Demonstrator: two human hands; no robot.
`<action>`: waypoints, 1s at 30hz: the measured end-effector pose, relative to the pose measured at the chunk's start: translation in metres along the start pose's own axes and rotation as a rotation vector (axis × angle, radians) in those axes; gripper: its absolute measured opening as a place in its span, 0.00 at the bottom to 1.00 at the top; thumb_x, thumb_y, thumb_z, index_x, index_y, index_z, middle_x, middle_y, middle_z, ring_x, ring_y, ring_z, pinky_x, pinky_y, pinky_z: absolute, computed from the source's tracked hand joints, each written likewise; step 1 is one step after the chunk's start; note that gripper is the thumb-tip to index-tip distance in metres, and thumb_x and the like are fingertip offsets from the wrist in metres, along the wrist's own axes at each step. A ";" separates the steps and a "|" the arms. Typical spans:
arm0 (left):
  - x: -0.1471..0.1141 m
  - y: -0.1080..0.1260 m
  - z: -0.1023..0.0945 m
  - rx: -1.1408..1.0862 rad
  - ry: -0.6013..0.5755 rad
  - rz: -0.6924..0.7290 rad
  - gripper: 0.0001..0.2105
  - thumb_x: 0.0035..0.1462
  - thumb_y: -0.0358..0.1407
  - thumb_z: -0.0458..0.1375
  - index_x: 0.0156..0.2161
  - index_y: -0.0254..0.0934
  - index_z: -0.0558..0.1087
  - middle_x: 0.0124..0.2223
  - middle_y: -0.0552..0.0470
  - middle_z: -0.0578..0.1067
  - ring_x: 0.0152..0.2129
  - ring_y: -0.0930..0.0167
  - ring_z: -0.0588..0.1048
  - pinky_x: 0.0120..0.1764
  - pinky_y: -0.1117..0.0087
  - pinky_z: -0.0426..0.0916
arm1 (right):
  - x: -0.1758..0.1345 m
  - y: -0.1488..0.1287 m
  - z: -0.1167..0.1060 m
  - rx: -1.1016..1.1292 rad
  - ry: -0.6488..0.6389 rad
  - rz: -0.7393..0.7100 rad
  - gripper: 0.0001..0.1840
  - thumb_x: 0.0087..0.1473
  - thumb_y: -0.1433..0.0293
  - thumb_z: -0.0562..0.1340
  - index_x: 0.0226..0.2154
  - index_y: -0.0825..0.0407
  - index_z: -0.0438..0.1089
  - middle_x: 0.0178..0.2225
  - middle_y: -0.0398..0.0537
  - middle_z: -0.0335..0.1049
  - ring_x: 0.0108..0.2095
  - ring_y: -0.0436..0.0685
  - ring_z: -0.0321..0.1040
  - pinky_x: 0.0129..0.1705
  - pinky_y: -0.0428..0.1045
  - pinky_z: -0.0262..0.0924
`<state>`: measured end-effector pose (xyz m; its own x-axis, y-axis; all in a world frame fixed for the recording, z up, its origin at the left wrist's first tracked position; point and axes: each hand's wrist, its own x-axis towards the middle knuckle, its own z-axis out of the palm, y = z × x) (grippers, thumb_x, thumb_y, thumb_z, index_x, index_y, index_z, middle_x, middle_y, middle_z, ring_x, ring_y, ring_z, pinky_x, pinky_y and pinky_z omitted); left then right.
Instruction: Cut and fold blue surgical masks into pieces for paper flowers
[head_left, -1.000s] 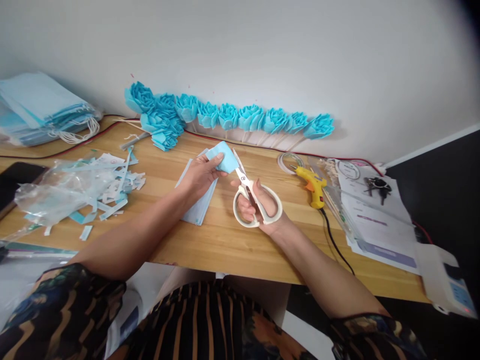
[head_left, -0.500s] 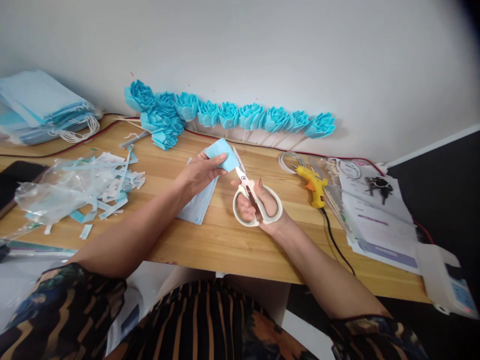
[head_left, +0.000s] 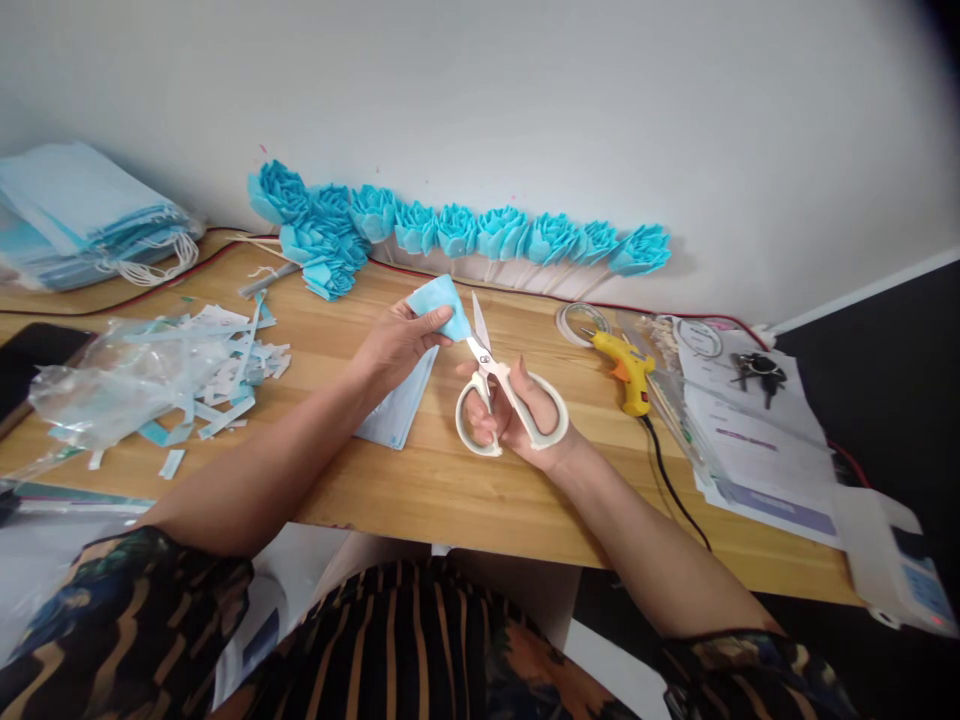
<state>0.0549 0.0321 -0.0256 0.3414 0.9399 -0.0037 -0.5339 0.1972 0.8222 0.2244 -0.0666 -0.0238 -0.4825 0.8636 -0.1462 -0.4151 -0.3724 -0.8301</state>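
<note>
My left hand [head_left: 401, 345] pinches a small folded piece of light-blue fabric [head_left: 435, 297] between thumb and fingers, above the table. Thumb and fingers of my right hand [head_left: 525, 410] sit in the loops of white-handled scissors [head_left: 484, 357]. The blades are parted and point up and away from me, right at the fabric's right edge; one blade seems to pass behind it. Under my left hand lies a flat stack of light-blue sheets [head_left: 397, 405], partly covered by the wrist.
Blue fabric flowers [head_left: 502, 233] on sticks lean along the wall. Offcuts [head_left: 244, 385], a clear plastic bag [head_left: 127, 385] and a stack of face masks [head_left: 82, 215] lie left. To the right are a yellow glue gun [head_left: 630, 370], papers [head_left: 750, 440], keys [head_left: 761, 372] and a power strip [head_left: 892, 560].
The scissors have opened wider, their left loop swinging outward to the left. The fabric in my left hand has shifted slightly left and tilted.
</note>
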 end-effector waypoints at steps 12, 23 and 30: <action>-0.004 0.001 0.004 0.033 -0.075 -0.040 0.13 0.41 0.33 0.74 0.29 0.31 0.74 0.26 0.53 0.76 0.22 0.75 0.74 0.25 0.77 0.71 | 0.000 -0.001 0.000 -0.006 -0.024 -0.016 0.31 0.58 0.44 0.56 0.49 0.52 0.69 0.23 0.40 0.65 0.20 0.49 0.62 0.22 0.46 0.58; 0.001 0.002 -0.002 0.004 -0.067 -0.036 0.18 0.36 0.36 0.76 0.29 0.30 0.74 0.25 0.55 0.76 0.21 0.76 0.74 0.24 0.77 0.71 | 0.000 -0.001 0.001 -0.029 -0.062 -0.006 0.33 0.59 0.44 0.54 0.52 0.54 0.67 0.22 0.40 0.64 0.20 0.50 0.62 0.22 0.46 0.57; -0.003 -0.007 -0.002 0.071 -0.260 -0.039 0.16 0.43 0.38 0.74 0.30 0.30 0.74 0.27 0.52 0.77 0.22 0.74 0.75 0.27 0.75 0.71 | 0.001 -0.003 0.000 -0.025 -0.056 -0.021 0.34 0.57 0.43 0.56 0.51 0.53 0.68 0.23 0.41 0.65 0.21 0.51 0.63 0.23 0.47 0.58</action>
<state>0.0561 0.0282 -0.0323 0.5531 0.8268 0.1024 -0.4636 0.2033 0.8624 0.2253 -0.0648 -0.0218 -0.5164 0.8507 -0.0985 -0.4071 -0.3450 -0.8457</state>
